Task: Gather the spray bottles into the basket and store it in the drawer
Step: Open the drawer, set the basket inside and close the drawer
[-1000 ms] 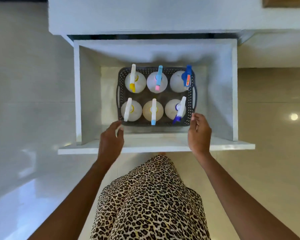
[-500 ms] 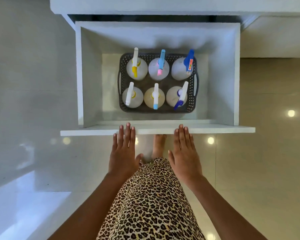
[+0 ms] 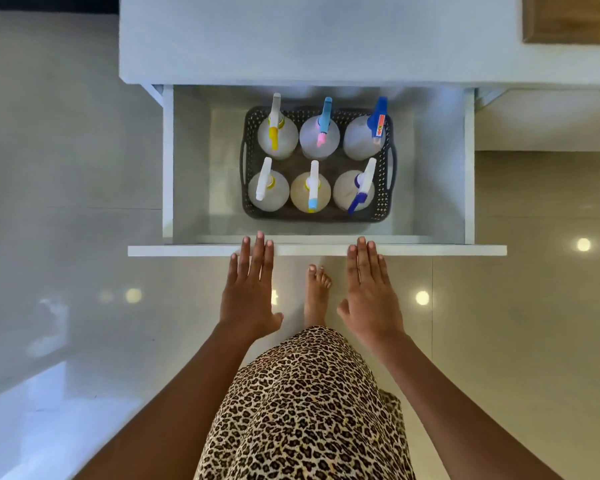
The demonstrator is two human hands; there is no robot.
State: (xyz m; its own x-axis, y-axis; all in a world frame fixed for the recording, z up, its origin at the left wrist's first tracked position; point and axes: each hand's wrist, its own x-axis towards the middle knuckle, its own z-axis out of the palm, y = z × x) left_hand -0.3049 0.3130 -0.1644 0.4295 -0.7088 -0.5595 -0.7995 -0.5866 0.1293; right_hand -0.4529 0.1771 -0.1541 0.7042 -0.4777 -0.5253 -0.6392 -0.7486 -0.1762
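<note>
Basket [image 3: 317, 216] with six spray bottles [image 3: 277, 135] sits in the drawer [image 3: 317, 250]; I see my left hand [image 3: 249, 296] and right hand [image 3: 371, 296] flat, fingers [image 3: 260, 242] released, fingertips at its front edge.

No readable text or labels.

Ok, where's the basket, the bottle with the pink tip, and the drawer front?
basket [image 3: 388, 188]: head view, on its right wall.
bottle with the pink tip [image 3: 312, 142]: head view, on its round body.
drawer front [image 3: 187, 251]: head view, on its top edge.
</note>
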